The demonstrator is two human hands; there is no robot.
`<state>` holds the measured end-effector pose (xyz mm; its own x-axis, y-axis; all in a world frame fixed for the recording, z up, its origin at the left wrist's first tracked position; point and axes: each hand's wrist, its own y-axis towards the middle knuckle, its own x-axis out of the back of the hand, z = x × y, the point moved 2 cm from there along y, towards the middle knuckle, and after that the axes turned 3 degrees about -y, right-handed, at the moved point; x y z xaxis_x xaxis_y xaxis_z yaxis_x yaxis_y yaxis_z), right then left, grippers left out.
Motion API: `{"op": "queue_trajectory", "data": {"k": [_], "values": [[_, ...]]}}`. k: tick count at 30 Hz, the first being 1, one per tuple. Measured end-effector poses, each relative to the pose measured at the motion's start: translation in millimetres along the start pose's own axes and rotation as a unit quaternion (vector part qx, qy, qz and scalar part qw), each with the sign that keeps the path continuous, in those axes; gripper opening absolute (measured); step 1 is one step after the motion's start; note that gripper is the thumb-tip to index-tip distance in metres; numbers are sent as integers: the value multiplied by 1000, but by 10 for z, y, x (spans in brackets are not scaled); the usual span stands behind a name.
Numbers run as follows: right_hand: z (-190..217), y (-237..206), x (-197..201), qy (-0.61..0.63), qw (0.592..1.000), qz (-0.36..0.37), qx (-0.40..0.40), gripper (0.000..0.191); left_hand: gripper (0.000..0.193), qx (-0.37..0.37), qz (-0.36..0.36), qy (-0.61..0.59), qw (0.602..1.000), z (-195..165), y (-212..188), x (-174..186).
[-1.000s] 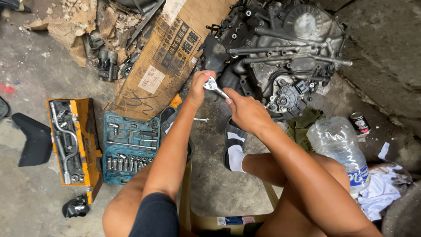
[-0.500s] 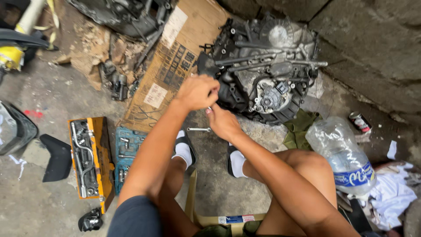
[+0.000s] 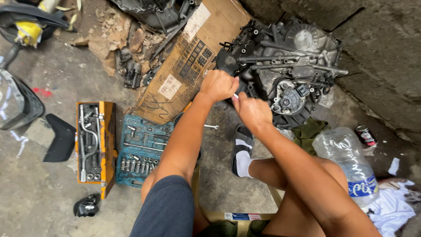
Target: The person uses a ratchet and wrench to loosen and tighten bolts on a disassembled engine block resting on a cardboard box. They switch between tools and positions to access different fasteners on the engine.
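Both hands work at the engine [image 3: 285, 66] on the floor: left hand [image 3: 218, 84] fisted, right hand [image 3: 251, 110] gripping a small metal tool [image 3: 236, 95]. I'd keep it seated squarely.

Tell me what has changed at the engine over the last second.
Both hands have moved left along the engine block. A second ago the left hand held a shiny metal tool up in plain sight; now it is closed in a fist at the block's left edge, and only a sliver of metal shows between it and the right hand. The socket set, orange tool case and plastic bottle have not moved.
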<state>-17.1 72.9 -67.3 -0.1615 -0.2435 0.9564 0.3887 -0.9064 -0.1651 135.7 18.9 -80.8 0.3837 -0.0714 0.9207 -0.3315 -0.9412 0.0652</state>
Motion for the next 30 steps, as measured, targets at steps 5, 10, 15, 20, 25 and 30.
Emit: {"op": "queue_trajectory", "data": {"k": [5,10,15,20,25,30], "values": [[-262,461,223,-84,986,-17,144,45,50,91,-125,-30,987,46,-41,12],[-280,528,278,-84,976,-79,187,38,46,125,-174,-44,976,58,-84,-49],[-199,441,294,-93,983,-118,101,36,38,102,-213,-174,956,87,-136,4],[-268,534,368,-105,959,-224,139,30,38,232,-193,-258,918,63,-276,-111],[-393,623,360,-99,974,-187,75,35,33,176,-212,-499,822,59,-309,-208],[-346,586,388,-53,982,-169,59,32,42,242,-192,-598,739,124,-251,-293]]}}
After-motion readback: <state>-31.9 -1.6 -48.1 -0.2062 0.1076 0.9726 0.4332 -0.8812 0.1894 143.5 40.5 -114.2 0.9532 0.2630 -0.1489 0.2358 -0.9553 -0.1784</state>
